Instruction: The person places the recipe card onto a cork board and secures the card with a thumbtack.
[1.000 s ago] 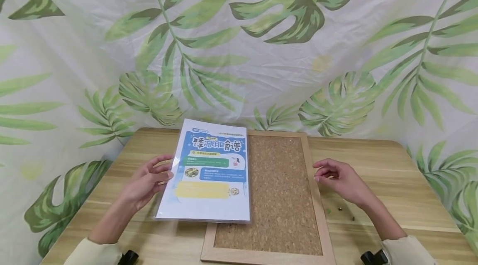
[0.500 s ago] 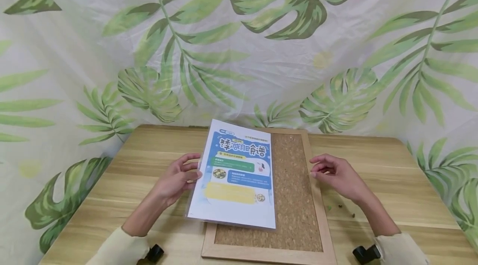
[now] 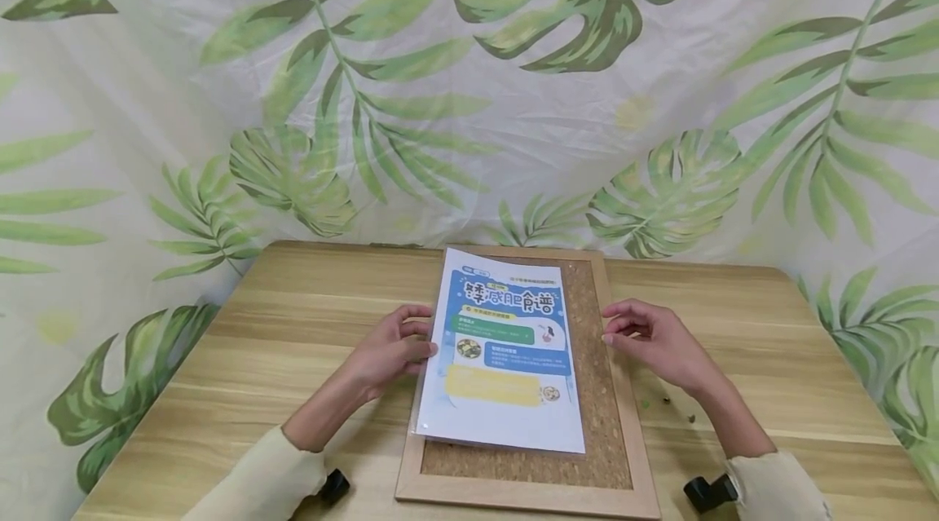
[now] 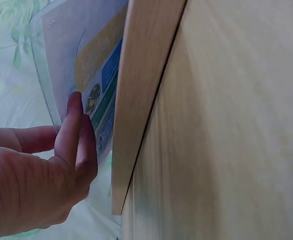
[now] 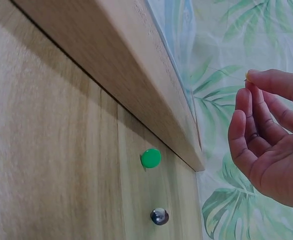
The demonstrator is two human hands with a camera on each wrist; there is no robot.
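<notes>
A laminated poster in blue and white with Chinese print lies over much of the cork board, turned slightly. My left hand pinches the poster's left edge between thumb and fingers; in the left wrist view that edge stands off the wooden frame. Past the board's right side, my right hand is held up near the frame. A small yellow-headed thumbtack sits pinched between its thumb and index fingertip, its other fingers curled loosely. In the head view the tack is too small to make out.
On the table right of the board lie a green thumbtack and a silver one, with another small dark bit nearby. A leaf-patterned cloth hangs behind the wooden table.
My left hand has carried the poster rightward from the board's left side to over the cork. My right hand has shifted slightly left towards the frame.
</notes>
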